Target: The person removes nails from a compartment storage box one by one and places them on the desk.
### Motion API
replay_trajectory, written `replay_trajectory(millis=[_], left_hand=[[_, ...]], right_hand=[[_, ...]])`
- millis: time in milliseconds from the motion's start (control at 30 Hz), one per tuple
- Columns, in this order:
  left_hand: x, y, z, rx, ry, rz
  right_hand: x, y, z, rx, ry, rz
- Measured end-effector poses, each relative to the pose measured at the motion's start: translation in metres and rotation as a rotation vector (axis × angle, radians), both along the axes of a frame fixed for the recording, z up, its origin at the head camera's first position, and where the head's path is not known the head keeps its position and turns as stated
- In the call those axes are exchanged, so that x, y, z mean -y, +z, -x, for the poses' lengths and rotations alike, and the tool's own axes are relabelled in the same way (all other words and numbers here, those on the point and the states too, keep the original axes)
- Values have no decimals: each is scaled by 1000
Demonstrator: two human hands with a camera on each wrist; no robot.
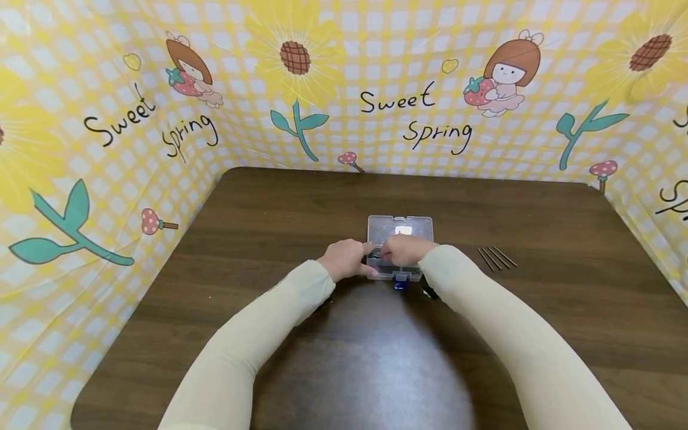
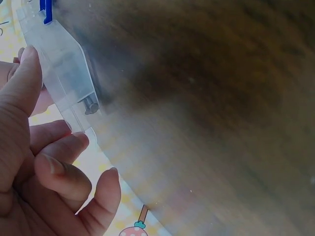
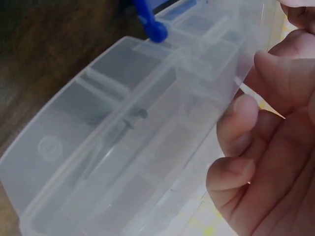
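Observation:
A clear plastic divided box (image 1: 403,227) stands on the table with its lid raised at the back and a blue latch (image 1: 400,283) at the front. My left hand (image 1: 346,260) holds its left end, thumb at the front edge and fingers around the side. Over the open compartments my right hand (image 1: 405,249) reaches in with bent fingers (image 3: 231,177); I cannot tell what its fingertips hold. A thin nail-like metal piece (image 3: 132,123) shows through the box wall in the right wrist view. In the left wrist view, metal ends (image 2: 90,106) sit near the box's corner.
Several thin metal rods (image 1: 497,258) lie side by side on the dark wooden table (image 1: 301,209), right of the box. A yellow checked cloth (image 1: 344,128) with flower prints hangs behind and along both sides of the table.

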State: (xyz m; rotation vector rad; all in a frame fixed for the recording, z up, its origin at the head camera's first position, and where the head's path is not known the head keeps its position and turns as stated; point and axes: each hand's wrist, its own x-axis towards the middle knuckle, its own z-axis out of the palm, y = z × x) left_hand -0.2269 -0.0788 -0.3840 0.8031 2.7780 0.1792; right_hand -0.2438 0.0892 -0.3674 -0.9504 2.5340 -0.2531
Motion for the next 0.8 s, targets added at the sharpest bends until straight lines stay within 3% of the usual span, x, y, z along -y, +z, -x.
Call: replay_trajectory(millis=[267, 533, 800], left_hand=[[-2, -1, 2, -10, 9, 1], [-3, 1, 3, -6, 9, 1], [-8, 4, 3, 9, 25, 15]], right_hand=[[-10, -1, 6, -34, 59, 132], [-13, 2, 10, 30, -41, 87], [-15, 6, 10, 8, -84, 40]])
